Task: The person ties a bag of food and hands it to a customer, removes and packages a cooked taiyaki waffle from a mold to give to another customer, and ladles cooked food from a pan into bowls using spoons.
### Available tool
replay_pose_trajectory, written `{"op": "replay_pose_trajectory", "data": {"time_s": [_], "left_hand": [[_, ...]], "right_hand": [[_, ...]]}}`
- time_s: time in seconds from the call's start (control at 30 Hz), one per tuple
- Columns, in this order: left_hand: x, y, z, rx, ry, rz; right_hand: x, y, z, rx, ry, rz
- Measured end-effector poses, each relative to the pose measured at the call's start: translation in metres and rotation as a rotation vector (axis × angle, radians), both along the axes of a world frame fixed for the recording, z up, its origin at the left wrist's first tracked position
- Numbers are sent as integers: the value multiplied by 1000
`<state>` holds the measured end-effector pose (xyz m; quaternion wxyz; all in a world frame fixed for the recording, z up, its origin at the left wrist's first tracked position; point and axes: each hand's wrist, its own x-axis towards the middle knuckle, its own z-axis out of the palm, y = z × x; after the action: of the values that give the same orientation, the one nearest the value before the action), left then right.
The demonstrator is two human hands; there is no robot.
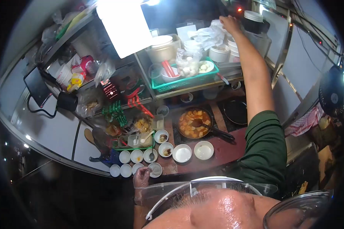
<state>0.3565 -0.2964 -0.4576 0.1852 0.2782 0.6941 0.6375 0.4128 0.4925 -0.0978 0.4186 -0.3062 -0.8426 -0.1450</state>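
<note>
My right hand (230,25) is stretched up to the shelf, its fingers bent onto a crumpled white plastic bag (207,35) lying over stacked white tubs (219,54). Low in the view, my left hand (142,177), in a clear plastic glove, has its fingers drawn together at the rim of a small bowl of greyish powder (155,170). What those fingers hold, if anything, is too small to make out. Several small white bowls (126,170) stand around it, some with seasoning. Two larger white bowls (182,153) sit to the right.
A pan of red stew (195,123) with a ladle (198,123) in it sits on the stove, its handle pointing right. Beside it is a black pan (236,111). On the shelf, a green basket (185,81) holds bagged white balls. A fan (331,91) hangs at right.
</note>
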Motion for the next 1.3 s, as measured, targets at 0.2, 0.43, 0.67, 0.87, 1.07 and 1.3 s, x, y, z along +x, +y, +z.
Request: {"op": "replay_pose_trajectory", "data": {"time_s": [0.2,0.43,0.67,0.87,1.07,1.3], "left_hand": [[16,35,19,-49,2,-72],[42,67,37,-80,45,-243],[77,154,68,276,193,-617],[149,233,102,440,14,-1022],[289,249,109,99,-394,-1386],[431,286,59,-148,-667,-1437]], "right_hand": [[-3,49,-5,78,-59,-17],[48,-42,10,247,583,156],[214,-425,-115,-118,482,365],[372,-567,-178,-771,571,79],[503,-644,-240,-1193,1199,73],[580,-702,-269,-996,975,-53]]}}
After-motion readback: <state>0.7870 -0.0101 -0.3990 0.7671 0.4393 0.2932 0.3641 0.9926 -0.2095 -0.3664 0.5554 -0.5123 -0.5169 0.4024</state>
